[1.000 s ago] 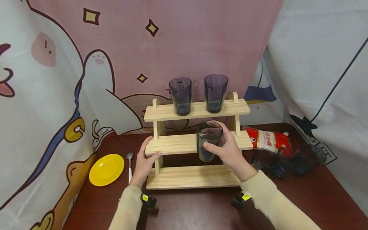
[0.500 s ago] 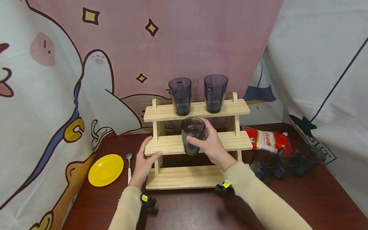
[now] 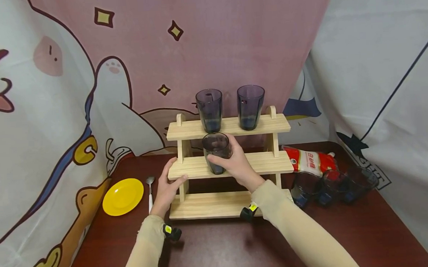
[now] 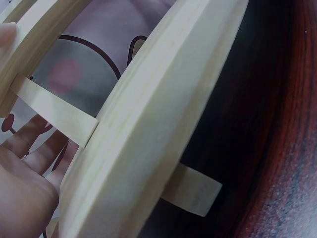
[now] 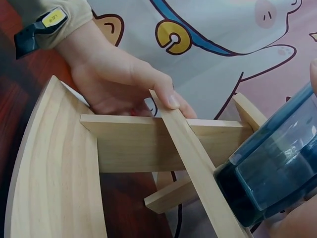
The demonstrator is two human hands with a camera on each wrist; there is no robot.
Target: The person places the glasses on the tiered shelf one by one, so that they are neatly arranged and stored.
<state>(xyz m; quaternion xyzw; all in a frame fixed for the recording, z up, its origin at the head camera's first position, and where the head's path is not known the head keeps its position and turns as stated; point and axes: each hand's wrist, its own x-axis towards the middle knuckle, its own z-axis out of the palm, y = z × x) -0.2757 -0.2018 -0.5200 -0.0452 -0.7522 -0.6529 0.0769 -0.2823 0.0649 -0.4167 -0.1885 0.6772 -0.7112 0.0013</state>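
Note:
My right hand (image 3: 239, 166) holds a dark tinted glass (image 3: 214, 144) upright, thumb across its front, over the left half of the middle shelf. In the right wrist view the base of this glass (image 5: 277, 163) is at the board; whether it touches cannot be made out. At the left end of that board, my left hand (image 3: 166, 188) grips the three-tier wooden rack (image 3: 264, 163), thumb on the board. The left wrist view shows several fingers of this hand (image 4: 22, 193) beside the rack's upright. Two purple-tinted glasses (image 3: 210, 111) (image 3: 251, 109) stand on the top shelf.
Right of the rack, three dark glasses (image 3: 305, 189) stand together before a red and white bag (image 3: 310, 162). To the left are a yellow plate (image 3: 123, 197) and a white-handled spoon (image 3: 150, 195). A printed cloth (image 3: 241, 39) hangs behind.
My right hand has carried the glass leftward and farther back, from the front of the middle shelf to over its left half. My left hand has stayed on the rack.

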